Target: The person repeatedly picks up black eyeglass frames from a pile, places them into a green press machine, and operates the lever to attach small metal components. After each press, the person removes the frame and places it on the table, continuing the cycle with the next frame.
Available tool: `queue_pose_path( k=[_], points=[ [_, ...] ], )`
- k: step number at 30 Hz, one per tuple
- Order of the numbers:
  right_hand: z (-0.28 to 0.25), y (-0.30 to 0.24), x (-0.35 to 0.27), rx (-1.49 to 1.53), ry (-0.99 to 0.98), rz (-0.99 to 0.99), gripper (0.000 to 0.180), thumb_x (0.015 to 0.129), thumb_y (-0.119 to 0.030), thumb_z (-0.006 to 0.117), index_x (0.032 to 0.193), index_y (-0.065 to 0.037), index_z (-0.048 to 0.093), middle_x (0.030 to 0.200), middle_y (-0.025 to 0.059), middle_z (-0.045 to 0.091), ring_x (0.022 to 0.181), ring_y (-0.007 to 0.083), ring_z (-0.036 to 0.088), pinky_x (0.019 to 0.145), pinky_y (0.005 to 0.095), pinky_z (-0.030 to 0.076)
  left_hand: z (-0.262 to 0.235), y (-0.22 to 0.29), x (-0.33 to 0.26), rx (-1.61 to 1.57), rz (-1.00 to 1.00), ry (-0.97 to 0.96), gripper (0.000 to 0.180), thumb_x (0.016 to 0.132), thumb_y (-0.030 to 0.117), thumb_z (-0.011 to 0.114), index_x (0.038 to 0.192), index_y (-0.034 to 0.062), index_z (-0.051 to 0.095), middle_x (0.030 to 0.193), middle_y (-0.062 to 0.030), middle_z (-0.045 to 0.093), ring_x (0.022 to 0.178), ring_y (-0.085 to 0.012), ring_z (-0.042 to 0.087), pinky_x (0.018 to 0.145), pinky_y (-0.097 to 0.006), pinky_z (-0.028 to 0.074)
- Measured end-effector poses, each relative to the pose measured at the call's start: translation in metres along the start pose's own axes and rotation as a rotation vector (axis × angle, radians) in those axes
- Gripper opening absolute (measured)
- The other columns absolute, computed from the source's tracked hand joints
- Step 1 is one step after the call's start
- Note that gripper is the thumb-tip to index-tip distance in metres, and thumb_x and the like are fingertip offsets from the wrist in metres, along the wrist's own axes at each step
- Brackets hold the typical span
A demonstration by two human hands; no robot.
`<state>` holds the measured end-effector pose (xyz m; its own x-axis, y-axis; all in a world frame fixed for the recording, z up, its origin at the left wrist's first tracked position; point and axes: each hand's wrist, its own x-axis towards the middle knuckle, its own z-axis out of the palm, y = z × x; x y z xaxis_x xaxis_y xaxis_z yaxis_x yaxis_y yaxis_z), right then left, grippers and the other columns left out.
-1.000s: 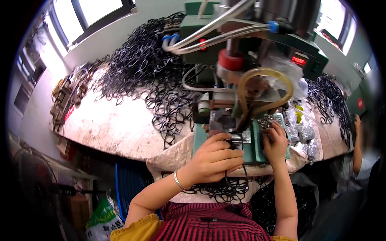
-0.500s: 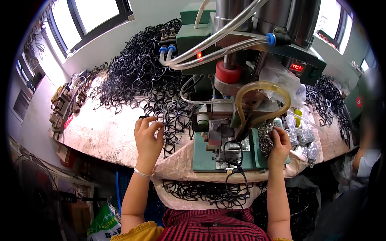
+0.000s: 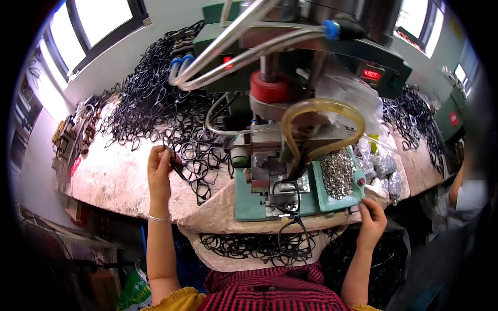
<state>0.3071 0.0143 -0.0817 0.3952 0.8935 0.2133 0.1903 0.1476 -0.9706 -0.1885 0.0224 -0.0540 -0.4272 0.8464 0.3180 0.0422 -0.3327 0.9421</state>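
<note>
My left hand [image 3: 160,173] is closed on a thin black eyeglass frame [image 3: 179,171], partly hidden by the fingers, beside the loose frames on the table. My right hand [image 3: 372,223] has its fingers pinched together just off the near right corner of a pale green tray [image 3: 332,205]; what they hold, if anything, is too small to make out. Small shiny metal parts [image 3: 338,176] fill the tray. Another black eyeglass frame [image 3: 294,220] sits in the metal fixture [image 3: 275,210] of a green press, one rim on the fixture, the other hanging over its front edge.
A large heap of black eyeglass frames [image 3: 150,98] covers the back left. A yellowish hose [image 3: 324,103] loops over the fixture below a red collar [image 3: 268,87]. Bags of small parts [image 3: 385,166] lie right of the tray. More frames [image 3: 238,245] fill the cloth at my lap.
My right hand has left the metal parts and come down right, past the tray's corner. My left hand has gone left, and the frame in it shows more. The whole view has shifted.
</note>
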Motion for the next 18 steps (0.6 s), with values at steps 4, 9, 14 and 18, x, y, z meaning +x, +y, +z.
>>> queue_pose_path(
  k=[4,9,14,18],
  points=[
    [0.069,-0.062,0.008,0.014,-0.383,-0.226,0.014,0.078,0.0,0.068,0.092,0.0,0.071,0.091,0.0103,0.069,0.088,0.0207,0.065,0.08,0.0305,0.049,0.062,-0.002,-0.014,0.064,-0.264,0.014,0.018,0.102,0.025,0.054,0.106,0.0084,0.061,0.079,0.0052,0.05,0.072,-0.004,0.044,0.06,-0.019,0.037],
    [0.138,-0.068,0.015,0.127,-0.364,-0.321,0.022,0.077,-0.004,0.071,0.098,0.0,0.065,0.089,0.008,0.066,0.081,0.0184,0.064,0.076,0.0296,0.05,0.084,-0.029,-0.049,0.102,-0.111,0.112,0.02,0.102,0.022,0.052,0.089,0.0079,0.048,0.08,0.0031,0.049,0.071,-0.0047,0.043,0.061,-0.021,0.038],
    [0.143,-0.061,-0.006,0.381,-0.36,-0.147,0.038,0.081,0.001,0.07,0.116,0.002,0.056,0.1,0.0066,0.064,0.091,0.0126,0.062,0.084,0.0254,0.048,0.091,-0.031,-0.088,-0.385,-0.229,0.169,0.027,0.105,0.032,0.04,0.09,0.0099,0.044,0.086,-0.007,0.055,0.079,-0.0189,0.055,0.073,-0.038,0.051],
    [0.145,-0.071,-0.002,0.508,-0.464,-0.119,0.046,0.082,0.003,0.069,0.125,0.003,0.05,0.101,0.0078,0.065,0.095,0.0108,0.062,0.09,0.0236,0.046,0.134,0.073,-0.065,-0.473,0.213,-0.079,0.029,0.107,0.032,0.026,0.092,0.0102,0.039,0.089,-0.0115,0.056,0.082,-0.0206,0.056,0.078,-0.038,0.051]
  ],
)
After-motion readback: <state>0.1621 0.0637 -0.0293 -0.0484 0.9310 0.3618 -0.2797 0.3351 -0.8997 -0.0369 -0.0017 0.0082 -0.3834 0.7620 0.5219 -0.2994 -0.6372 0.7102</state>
